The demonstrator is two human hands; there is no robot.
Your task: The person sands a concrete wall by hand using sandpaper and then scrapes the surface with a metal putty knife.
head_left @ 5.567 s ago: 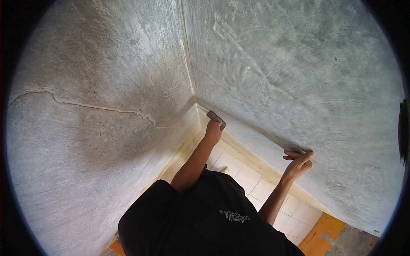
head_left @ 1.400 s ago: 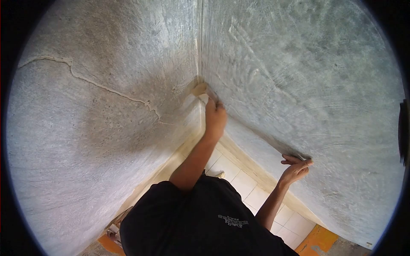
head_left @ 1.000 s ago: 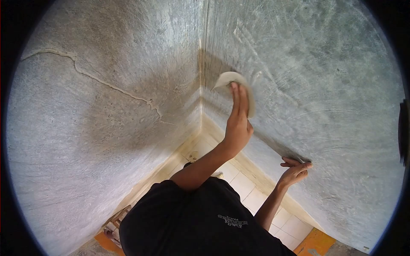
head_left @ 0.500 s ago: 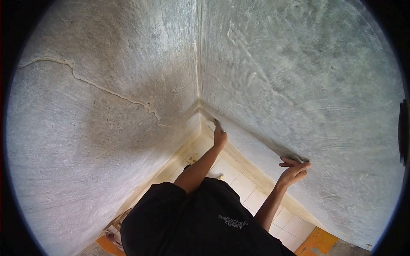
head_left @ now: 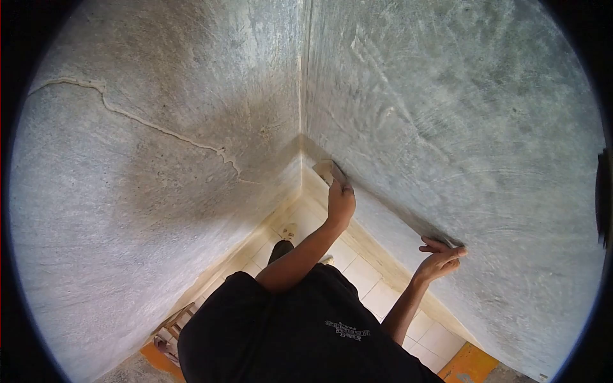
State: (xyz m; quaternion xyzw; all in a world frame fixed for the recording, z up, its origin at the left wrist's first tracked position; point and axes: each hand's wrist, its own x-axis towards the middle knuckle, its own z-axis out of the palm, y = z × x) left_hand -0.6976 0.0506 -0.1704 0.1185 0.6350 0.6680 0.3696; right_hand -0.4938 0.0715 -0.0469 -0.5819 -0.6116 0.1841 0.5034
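My left hand point(head_left: 341, 203) is closed around a thin, flat scraper-like blade point(head_left: 324, 168). The blade's broad face shows pale, and it lies against the right-hand wall point(head_left: 472, 147) just beside the corner. The handle, if there is one, is hidden in my fingers. My right hand point(head_left: 440, 260) is farther right on the same wall, fingers stretched out, with its fingertips at the surface. A dark shadow lies along the wall by those fingertips. No object can be made out in that hand.
Two rough grey plastered walls meet at a corner point(head_left: 301, 121). A raised crack line point(head_left: 163, 127) crosses the left wall point(head_left: 83, 210). Below are pale floor tiles point(head_left: 361, 274), a foot point(head_left: 288, 231), orange panels point(head_left: 469, 365) and a wooden item point(head_left: 175, 324).
My left hand has moved slightly right and turned, so the blade's pale face now shows. My right hand stays in nearly the same place. The view has shifted a little.
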